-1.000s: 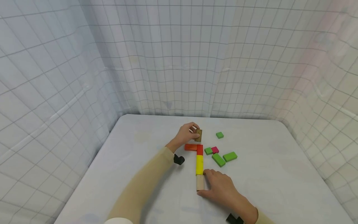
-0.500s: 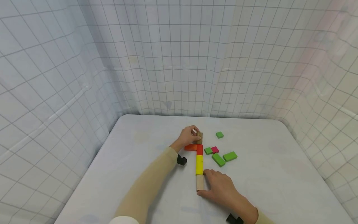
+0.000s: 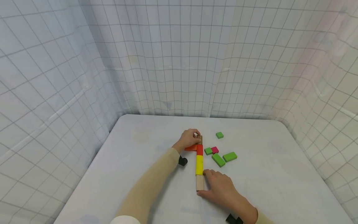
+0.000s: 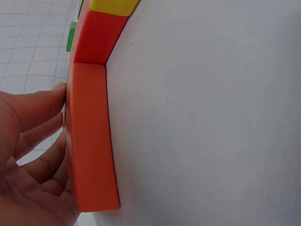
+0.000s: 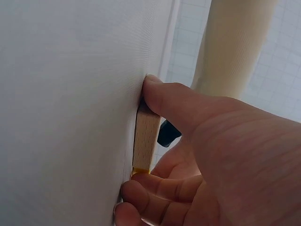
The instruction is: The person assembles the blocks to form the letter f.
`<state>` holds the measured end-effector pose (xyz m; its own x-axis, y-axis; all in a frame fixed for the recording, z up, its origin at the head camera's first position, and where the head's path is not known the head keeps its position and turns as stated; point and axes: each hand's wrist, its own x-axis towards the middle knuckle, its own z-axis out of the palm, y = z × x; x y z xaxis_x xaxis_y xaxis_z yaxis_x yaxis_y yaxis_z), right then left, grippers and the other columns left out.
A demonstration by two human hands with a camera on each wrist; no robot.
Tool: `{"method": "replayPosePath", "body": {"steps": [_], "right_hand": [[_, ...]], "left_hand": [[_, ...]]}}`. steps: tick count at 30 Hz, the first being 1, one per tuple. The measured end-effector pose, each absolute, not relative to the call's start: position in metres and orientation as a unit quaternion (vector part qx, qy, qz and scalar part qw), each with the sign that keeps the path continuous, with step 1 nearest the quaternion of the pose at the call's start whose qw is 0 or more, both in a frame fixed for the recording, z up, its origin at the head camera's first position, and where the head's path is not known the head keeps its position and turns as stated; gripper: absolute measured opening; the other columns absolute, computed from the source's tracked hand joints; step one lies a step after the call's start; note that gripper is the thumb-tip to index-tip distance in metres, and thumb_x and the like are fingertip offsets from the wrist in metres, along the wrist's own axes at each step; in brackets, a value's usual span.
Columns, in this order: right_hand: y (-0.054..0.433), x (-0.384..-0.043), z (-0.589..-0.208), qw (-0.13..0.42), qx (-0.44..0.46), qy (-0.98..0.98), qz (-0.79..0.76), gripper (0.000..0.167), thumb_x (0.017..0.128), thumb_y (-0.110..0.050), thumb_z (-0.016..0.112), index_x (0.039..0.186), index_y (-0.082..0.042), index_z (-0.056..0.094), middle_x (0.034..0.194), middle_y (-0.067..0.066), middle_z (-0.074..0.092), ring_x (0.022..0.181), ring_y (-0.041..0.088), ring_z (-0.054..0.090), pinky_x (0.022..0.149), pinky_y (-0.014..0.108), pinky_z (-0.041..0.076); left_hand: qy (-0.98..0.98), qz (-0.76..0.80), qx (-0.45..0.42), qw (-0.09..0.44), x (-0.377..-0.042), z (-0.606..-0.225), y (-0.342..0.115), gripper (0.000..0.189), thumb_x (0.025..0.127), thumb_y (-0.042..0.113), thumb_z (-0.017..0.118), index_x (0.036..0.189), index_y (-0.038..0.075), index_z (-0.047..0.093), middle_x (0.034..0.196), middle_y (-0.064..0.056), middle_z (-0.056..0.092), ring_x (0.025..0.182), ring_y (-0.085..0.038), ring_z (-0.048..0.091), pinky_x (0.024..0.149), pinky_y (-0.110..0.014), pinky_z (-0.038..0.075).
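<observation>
The left hand (image 3: 188,139) pinches a brown block (image 3: 199,139) beyond the yellow block (image 3: 199,165), past a red block (image 3: 199,150) touching the yellow block's far end, while the right hand (image 3: 222,188), thumb at the near end and fingers bent alongside, holds a pale wooden block (image 3: 199,183) that meets the yellow block's near end. An orange block (image 3: 190,148) juts left beyond the yellow block, and to its right lie two longer green blocks (image 3: 218,160), a small green block (image 3: 208,151), a pink block (image 3: 214,150) and, farther off, another green block (image 3: 219,135).
</observation>
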<state>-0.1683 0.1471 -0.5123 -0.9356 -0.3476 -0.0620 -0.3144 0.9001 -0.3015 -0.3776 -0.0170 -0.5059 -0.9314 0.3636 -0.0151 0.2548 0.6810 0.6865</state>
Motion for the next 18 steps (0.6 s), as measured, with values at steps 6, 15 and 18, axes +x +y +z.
{"method": "replayPosePath", "body": {"steps": [6, 15, 18], "right_hand": [[0.1467, -0.1669, -0.5125, 0.054, -0.172, 0.973, -0.142, 0.081, 0.073, -0.067, 0.080, 0.127, -0.011, 0.058, 0.097, -0.002, 0.061, 0.079, 0.014, 0.053, 0.070, 0.039, 0.052], [0.1466, -0.1680, -0.5114, 0.053, -0.173, 0.972, -0.147, 0.080, 0.073, -0.066, 0.080, 0.126, -0.010, 0.059, 0.097, -0.002, 0.061, 0.078, 0.013, 0.053, 0.070, 0.038, 0.052], [0.1471, -0.1683, -0.5117, 0.051, -0.174, 0.973, -0.146, 0.080, 0.073, -0.065, 0.080, 0.127, -0.010, 0.059, 0.098, -0.002, 0.061, 0.079, 0.014, 0.053, 0.070, 0.038, 0.052]], "left_hand": [[0.911, 0.372, 0.157, 0.085, -0.3769, -0.5072, -0.0185, 0.030, 0.092, 0.025, 0.076, 0.119, 0.012, 0.069, 0.093, -0.002, 0.063, 0.082, -0.019, 0.057, 0.067, -0.025, 0.050], [0.914, 0.369, 0.140, 0.089, -0.3768, -0.5081, -0.0175, 0.031, 0.092, 0.027, 0.076, 0.119, 0.013, 0.069, 0.093, -0.001, 0.063, 0.081, -0.018, 0.056, 0.066, -0.023, 0.049], [0.915, 0.370, 0.139, 0.088, -0.3759, -0.5065, -0.0167, 0.031, 0.093, 0.026, 0.075, 0.120, 0.013, 0.069, 0.092, -0.001, 0.064, 0.080, -0.018, 0.056, 0.066, -0.024, 0.048]]}}
